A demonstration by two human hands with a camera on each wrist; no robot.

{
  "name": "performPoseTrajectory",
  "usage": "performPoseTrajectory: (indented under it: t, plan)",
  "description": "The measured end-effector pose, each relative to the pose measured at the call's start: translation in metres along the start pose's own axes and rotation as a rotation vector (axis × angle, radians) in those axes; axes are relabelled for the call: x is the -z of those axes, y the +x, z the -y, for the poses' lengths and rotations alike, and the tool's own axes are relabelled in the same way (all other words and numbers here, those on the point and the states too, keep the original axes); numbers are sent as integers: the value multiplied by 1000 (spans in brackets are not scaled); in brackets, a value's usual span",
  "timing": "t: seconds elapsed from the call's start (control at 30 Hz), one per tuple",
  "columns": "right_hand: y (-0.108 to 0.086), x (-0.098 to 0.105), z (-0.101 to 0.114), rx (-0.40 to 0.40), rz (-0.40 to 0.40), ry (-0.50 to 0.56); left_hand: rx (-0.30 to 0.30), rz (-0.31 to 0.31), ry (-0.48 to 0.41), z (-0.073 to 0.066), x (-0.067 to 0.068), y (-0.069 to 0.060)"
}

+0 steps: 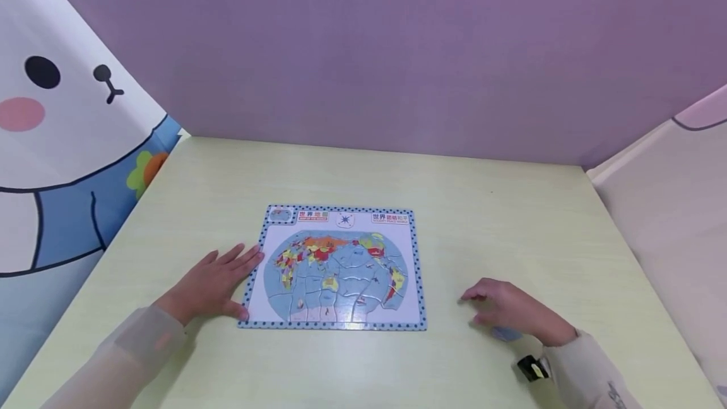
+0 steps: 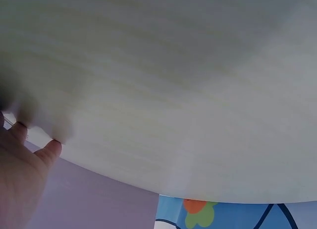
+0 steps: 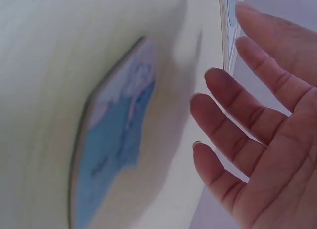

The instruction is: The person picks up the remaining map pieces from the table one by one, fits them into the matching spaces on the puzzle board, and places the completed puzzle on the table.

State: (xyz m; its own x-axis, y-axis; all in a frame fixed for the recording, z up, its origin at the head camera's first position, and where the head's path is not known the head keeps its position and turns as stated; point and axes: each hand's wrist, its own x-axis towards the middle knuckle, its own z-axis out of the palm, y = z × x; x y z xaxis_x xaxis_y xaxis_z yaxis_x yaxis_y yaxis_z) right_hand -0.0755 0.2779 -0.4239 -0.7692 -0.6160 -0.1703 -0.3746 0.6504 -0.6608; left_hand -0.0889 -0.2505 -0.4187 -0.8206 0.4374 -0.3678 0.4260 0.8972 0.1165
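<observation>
A world map jigsaw puzzle (image 1: 343, 276) with a blue dotted border lies flat on the table in the head view. Bare white backing (image 1: 406, 312) shows around the map's lower right corner. My left hand (image 1: 212, 286) rests at the puzzle's left edge, fingers spread, fingertips and thumb touching the border. To the right of the puzzle, my right hand (image 1: 511, 309) is raised over the table with loosely bent fingers and holds nothing. Beneath it lies a loose blue puzzle piece (image 3: 111, 140), partly hidden by the hand in the head view.
The pale wooden table (image 1: 454, 207) meets a purple panel (image 1: 386, 55) at the back. A cartoon-printed cloth (image 1: 68, 144) hangs along the left side, and a pale one (image 1: 670, 207) along the right. A small black object (image 1: 532, 368) sits at the right wrist.
</observation>
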Motion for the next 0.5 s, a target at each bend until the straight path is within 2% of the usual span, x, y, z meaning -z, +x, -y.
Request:
performPoseTrajectory:
  t: [0.3, 0.5]
  plan:
    - [-15, 5, -4, -1, 9, -26, -3, 0, 16, -1, 1, 0]
    - [-25, 6, -9, -55, 18, -7, -10, -6, 13, -1, 1, 0]
